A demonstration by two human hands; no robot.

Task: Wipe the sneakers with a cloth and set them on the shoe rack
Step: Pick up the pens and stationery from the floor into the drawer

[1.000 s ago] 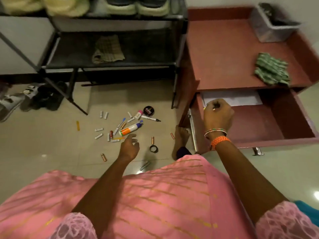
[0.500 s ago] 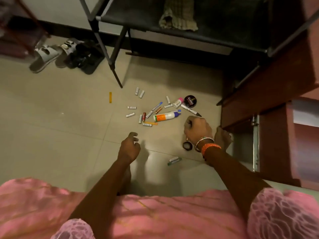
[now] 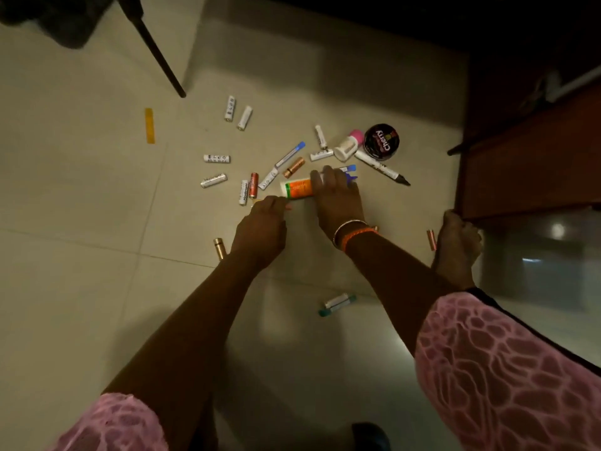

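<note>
No sneakers or cloth show in this view. Of the shoe rack only one black leg (image 3: 159, 56) is visible, at the top left. Both my hands are down on the tiled floor among scattered small items. My right hand (image 3: 338, 203), with bangles at the wrist, grips an orange-and-white tube with a blue cap (image 3: 297, 188). Just left of it, the fingers of my left hand (image 3: 260, 229) curl down over a thin yellow-orange stick (image 3: 288, 208), whose ends poke out on either side of the fingertips.
Several white and copper batteries (image 3: 216, 158), a blue-capped pen (image 3: 289, 154), a black marker (image 3: 383, 170), a round black tin (image 3: 381, 140) and a small white bottle (image 3: 346, 148) litter the floor. A brown wooden cabinet (image 3: 536, 157) stands on the right, with my bare foot (image 3: 458, 249) beside it.
The camera has tilted down to the floor. My right hand left the open drawer and came down onto the tube. My left hand moved forward to the stick below the tube.
</note>
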